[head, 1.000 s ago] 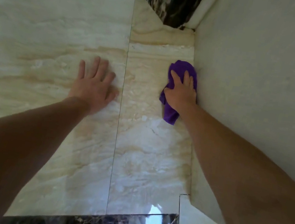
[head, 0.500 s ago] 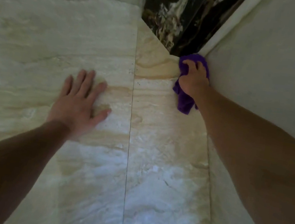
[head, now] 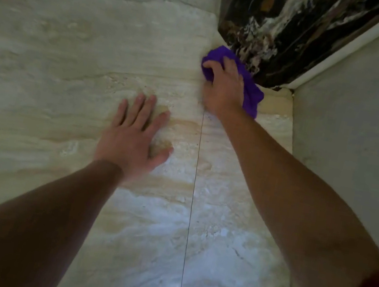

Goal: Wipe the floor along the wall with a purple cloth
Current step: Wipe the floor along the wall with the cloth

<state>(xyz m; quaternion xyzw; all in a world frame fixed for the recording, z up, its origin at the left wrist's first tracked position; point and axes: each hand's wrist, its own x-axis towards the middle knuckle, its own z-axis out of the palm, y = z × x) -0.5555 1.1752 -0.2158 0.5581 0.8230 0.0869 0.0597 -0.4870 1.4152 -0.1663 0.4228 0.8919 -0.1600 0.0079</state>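
While the left hand (head: 133, 144) lay flat and empty, the right hand (head: 222, 88) clutched the purple cloth (head: 252, 91) beside the dark marble inlay (head: 277, 32); wiping looked underway, its progress unclear.

The cloth (head: 251, 88) bunched in my right grip (head: 222, 88) is a solid, deep purple, with no print on it. The floor (head: 72, 61) under my left grip (head: 133, 144) is cream marble tile, streaked with wavy tan and pale beige veins, and a thin dark grout line (head: 196, 169) runs through it. Ahead, the dark stone slab (head: 277, 32) is black-brown, mottled with white and ochre veins. The wall (head: 362, 122) to my right is plain off-white, edged by a white trim strip (head: 344, 49).
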